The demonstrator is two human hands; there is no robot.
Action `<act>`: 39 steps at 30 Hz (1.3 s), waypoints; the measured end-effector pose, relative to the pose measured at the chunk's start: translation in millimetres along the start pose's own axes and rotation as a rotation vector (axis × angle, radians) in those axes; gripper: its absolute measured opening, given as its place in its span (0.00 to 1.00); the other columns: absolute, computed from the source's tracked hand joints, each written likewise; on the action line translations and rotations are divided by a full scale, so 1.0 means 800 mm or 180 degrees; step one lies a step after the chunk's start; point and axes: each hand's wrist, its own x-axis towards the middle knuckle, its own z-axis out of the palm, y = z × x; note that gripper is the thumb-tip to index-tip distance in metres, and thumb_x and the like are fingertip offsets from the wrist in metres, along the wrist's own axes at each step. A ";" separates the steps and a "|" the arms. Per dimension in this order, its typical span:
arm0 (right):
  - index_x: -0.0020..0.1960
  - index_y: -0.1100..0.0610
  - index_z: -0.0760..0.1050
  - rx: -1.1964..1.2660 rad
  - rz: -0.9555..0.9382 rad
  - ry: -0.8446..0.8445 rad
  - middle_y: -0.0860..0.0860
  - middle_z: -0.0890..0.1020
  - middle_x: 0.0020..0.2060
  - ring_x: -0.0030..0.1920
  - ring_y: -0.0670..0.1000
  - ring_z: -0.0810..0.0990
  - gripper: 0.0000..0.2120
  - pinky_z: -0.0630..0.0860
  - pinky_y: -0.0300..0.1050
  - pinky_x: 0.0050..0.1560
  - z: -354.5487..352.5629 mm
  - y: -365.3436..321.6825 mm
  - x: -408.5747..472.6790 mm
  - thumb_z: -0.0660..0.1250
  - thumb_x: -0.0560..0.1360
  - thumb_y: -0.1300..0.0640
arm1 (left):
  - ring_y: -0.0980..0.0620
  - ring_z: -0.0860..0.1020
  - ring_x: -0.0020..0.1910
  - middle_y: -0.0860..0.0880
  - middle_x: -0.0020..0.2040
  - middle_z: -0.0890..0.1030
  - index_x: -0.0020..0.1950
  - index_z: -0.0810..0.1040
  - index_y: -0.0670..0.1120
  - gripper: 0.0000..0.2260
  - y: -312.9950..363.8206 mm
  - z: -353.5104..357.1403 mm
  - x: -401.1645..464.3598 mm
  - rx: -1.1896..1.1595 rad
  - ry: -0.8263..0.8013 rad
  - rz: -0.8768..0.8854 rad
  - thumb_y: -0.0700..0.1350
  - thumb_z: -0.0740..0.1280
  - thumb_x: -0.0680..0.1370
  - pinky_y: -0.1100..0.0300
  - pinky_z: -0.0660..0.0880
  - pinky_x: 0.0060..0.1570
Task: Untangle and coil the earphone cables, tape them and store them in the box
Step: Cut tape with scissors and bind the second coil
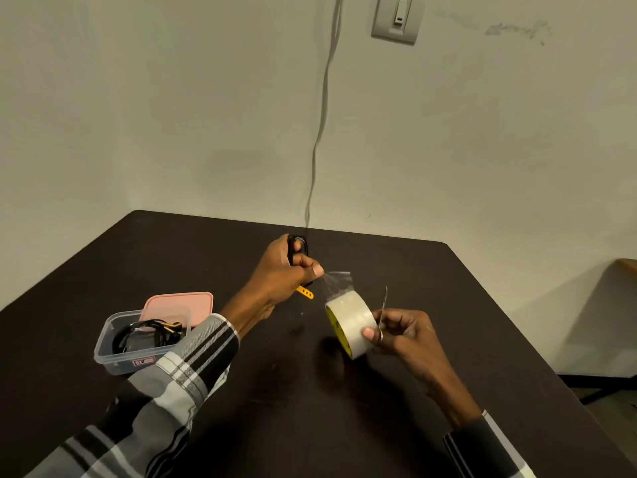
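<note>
A coiled black earphone cable [297,248] is sitting in the person's left hand [286,272], whose fingers are curling round it above the dark table [431,288]. The same hand's thumb and forefinger are pinching the free end of a clear tape strip [336,282], which is stretching down and to the right to the roll of clear tape [350,326]. The right hand [401,334] is gripping that roll, thumb pressing on its outer face, and is also holding a thin metal blade [383,310], possibly scissors, upright against the roll's right side; what tool it is cannot be told. Just below the left hand, a small yellow perforated strip [305,292] is showing. Left of the left forearm, a clear plastic box [113,353] is standing on the table, holding more black cables [138,334], and a pink lid [179,303] is lying just behind it, touching or overlapping its far rim. Both sleeves [179,384] are striped grey, black and white.
</note>
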 end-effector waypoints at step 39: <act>0.48 0.55 0.76 -0.1776 0.0243 -0.0688 0.54 0.85 0.42 0.43 0.56 0.82 0.25 0.80 0.52 0.49 -0.083 -0.070 0.036 0.83 0.61 0.45 | 0.47 0.83 0.40 0.43 0.39 0.80 0.43 0.63 0.47 0.24 0.032 0.017 0.028 0.0365 -0.0951 0.0413 0.32 0.78 0.67 0.55 0.81 0.45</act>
